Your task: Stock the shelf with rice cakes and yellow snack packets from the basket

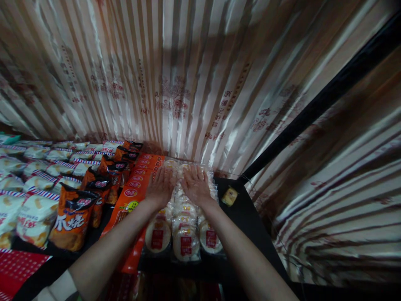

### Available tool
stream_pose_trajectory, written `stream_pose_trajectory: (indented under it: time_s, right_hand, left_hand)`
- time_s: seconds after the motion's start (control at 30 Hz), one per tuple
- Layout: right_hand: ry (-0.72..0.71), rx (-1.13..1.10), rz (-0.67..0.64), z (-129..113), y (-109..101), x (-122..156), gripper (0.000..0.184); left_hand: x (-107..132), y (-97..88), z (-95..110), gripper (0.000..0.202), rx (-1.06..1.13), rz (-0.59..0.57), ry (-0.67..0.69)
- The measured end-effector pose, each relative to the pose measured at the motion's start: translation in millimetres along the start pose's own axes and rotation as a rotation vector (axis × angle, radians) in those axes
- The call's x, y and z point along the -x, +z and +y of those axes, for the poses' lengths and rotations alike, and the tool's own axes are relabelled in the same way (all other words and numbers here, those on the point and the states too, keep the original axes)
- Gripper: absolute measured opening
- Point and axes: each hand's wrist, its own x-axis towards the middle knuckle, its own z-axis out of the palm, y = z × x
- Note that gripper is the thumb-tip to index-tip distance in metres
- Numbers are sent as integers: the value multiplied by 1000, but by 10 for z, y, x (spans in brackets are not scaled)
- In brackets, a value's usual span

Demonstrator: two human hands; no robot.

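Rows of round pale crackers in clear wrappers with red labels (pixel 185 242) lie on the black table surface. My left hand (pixel 160 188) rests flat over the upper left of these packs, fingers stretched out, close to the orange packets. Beside it, my right hand (pixel 196 184) lies flat on the middle and right rows, its fingers extended. Neither hand grips anything. Part of the packs is hidden beneath both palms and forearms. Just left of the crackers, a strip of overlapping orange packets (pixel 135 192) reaches from the back to the front.
Orange and black snack bags (pixel 73 217) stand in a row at left, with white striped bags (pixel 36 217) beyond. A small yellow packet (pixel 229 196) lies on the black table (pixel 247 217) at right. A black pole (pixel 313 104) slants before the pleated curtain (pixel 188 83).
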Motion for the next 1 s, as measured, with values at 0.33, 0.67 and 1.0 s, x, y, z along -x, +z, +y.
stream_pose_trajectory:
  time_s: [0.33,0.67,1.0]
  right_hand:
    - [71,15,-72,58,152,28,59]
    - [199,-14,5,242,-75,-89,65]
    - [173,-54,-65,298,63,-124,64]
  left_hand:
    - [-91,135,-8,58,-59,-35,68]
    - [-325,23,110,56,-32,48,86]
    - [-367,147,119,54,-57,49,155]
